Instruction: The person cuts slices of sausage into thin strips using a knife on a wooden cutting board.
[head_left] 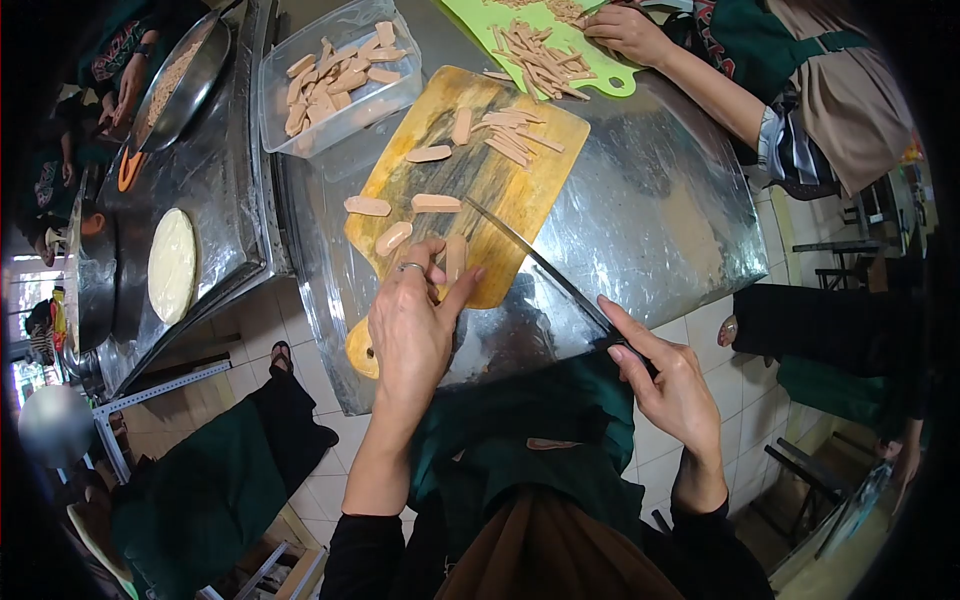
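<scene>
My right hand [668, 380] is closed around the handle of a long knife [545, 262]. Its blade slants up and left over the wooden cutting board [490, 270], the tip beside a flat sausage slice [437, 203]. At the near part of the board, my left hand [415, 320] pinches an upright sausage piece [456, 258] between thumb and fingers. More slices lie loose on the board, one touching distance from my left fingers [394, 238]. A pile of thin sausage strips [515, 135] rests at the board's far right.
Beyond the board stands a clear plastic tub [345, 130] of sausage pieces. Another person's hand [628, 35] is by a green cutting board [610, 75] with strips. On the left counter are a pan [195, 95] and a pale round of dough [172, 265].
</scene>
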